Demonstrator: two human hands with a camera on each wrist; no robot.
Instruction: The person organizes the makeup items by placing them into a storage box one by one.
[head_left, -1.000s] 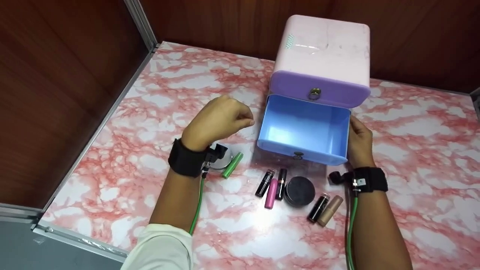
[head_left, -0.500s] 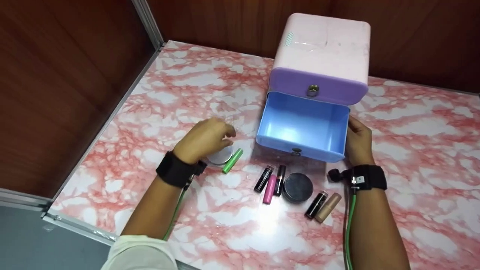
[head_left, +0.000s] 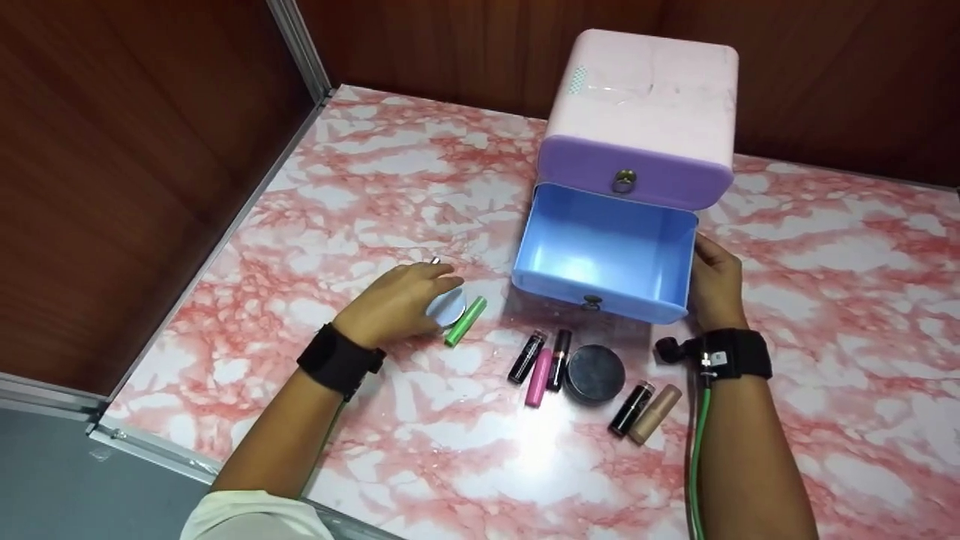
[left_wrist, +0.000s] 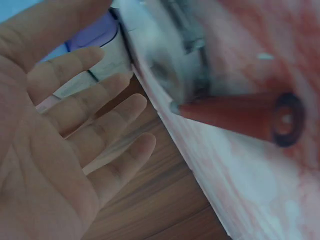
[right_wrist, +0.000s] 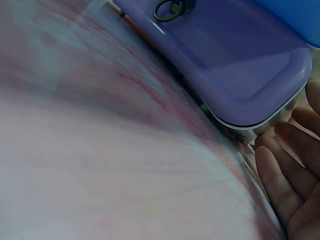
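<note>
Pale pink and smooth, a boxy cabinet (head_left: 645, 97) with rounded edges stands on a red-and-white marbled tabletop (head_left: 360, 172), its glossy blue drawer (head_left: 555, 289) open below a purple front (head_left: 577, 165) with a brassy ring pull (head_left: 624, 181). At left, we see a person's left hand (head_left: 397, 300) over a flat, silvery disc (head_left: 449, 306), palm open and fingers apart; we cannot tell whether the thumb touches the rim. Just beside the disc lies a slim, shiny green tube (head_left: 466, 321). From the left wrist, we make out a tapered, reddish-brown tube (left_wrist: 235, 119) beyond the fingertips. The right hand (head_left: 716, 285) is at the blue drawer's right wall, its fingers loosely extended, though we cannot be sure of contact. Nearer us lie two black cylinders (head_left: 527, 356), a pink tube (head_left: 538, 379) between them, a squat, round black jar (head_left: 596, 373) and, farther right, another black cylinder (head_left: 631, 409) alongside a matte tan tube (head_left: 655, 414). Dark, wood-grained panels (head_left: 450, 45) back the scene.
</note>
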